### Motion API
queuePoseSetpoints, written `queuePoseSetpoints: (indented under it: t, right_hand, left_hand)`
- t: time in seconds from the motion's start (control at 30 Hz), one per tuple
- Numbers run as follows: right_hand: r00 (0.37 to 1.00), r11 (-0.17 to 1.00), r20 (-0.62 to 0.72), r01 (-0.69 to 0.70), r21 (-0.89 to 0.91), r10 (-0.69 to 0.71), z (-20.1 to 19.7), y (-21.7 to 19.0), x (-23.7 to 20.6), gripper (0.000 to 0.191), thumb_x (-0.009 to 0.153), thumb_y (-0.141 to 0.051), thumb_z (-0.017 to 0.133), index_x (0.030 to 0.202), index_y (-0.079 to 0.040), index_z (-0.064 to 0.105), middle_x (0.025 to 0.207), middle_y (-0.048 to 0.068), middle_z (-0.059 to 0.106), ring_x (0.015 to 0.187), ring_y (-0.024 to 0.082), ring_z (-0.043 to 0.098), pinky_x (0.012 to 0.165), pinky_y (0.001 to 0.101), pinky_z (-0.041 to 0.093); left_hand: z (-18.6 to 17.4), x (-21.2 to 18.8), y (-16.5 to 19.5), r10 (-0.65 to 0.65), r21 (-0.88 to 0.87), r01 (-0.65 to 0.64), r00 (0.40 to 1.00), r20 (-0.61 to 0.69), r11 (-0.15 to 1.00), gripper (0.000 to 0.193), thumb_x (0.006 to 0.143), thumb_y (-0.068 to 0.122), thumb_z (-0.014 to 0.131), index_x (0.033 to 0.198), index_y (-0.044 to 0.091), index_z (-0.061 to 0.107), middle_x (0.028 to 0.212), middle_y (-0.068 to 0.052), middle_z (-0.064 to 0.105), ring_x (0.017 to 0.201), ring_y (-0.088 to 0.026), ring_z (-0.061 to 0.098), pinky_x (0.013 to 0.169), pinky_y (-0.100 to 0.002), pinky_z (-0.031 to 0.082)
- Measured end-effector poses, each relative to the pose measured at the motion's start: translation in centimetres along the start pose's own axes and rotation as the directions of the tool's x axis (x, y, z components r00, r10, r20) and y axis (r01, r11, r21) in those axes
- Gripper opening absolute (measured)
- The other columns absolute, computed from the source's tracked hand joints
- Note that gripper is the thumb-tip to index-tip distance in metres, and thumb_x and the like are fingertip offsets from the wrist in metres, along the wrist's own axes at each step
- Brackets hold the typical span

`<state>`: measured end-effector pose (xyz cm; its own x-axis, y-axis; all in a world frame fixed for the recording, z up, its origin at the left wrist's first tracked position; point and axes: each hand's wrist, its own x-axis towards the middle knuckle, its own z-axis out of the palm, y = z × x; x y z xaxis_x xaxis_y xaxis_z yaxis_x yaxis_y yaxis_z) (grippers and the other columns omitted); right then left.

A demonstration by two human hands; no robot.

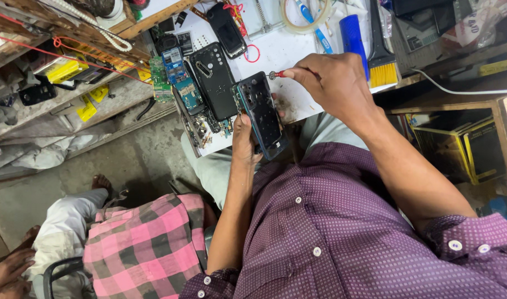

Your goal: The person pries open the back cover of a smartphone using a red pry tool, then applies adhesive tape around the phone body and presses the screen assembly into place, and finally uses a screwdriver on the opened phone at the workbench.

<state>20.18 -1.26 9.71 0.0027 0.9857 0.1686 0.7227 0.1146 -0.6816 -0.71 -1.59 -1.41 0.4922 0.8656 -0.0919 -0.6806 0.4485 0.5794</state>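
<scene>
Dark glass and metal: an opened phone body (263, 115) is held above the near edge of the white bench (297, 99), its long axis running from about eleven o'clock down to five o'clock. The left hand (245, 138) comes up from below and clasps the phone's lower half, thumb and fingers pressed around its edges. The right hand (333, 83) sits at about two o'clock from the phone, fingers pinched together on a small red-handled screwdriver (278, 73). The screwdriver lies nearly level, its tip pointing toward nine o'clock and meeting the phone's upper end. So the tool hand is just beside the top of the phone, while the holding hand steadies the bottom.

Just beside the phone at ten o'clock lies a black back cover (213, 78), with green circuit boards (162, 77) beyond it. Farther off at twelve o'clock rests another dark phone (227, 29). At one o'clock are a roll of clear tape (306, 16) and a blue brush with yellow bristles (382, 66). Another person in a pink checked shirt (145, 249) sits at seven o'clock.
</scene>
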Motion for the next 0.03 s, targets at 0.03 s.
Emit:
queuePoseSetpoints:
  t: [0.03]
  right_hand:
    - [0.994, 0.995, 0.033, -0.100, 0.006, 0.100, 0.02, 0.00, -0.04, 0.015, 0.099, -0.018, 0.075, 0.108, -0.006, 0.077, 0.089, 0.013, 0.073, 0.073, 0.027, 0.067, 0.067, 0.0368, 0.050]
  left_hand:
    - [-0.04, 0.07, -0.01, -0.005, -0.005, 0.005, 1.000, 0.005, 1.000, 0.074, 0.099, 0.049, 0.072, 0.144, -0.007, 0.055, 0.142, -0.024, 0.062, 0.106, -0.030, 0.072, 0.083, -0.040, 0.064]
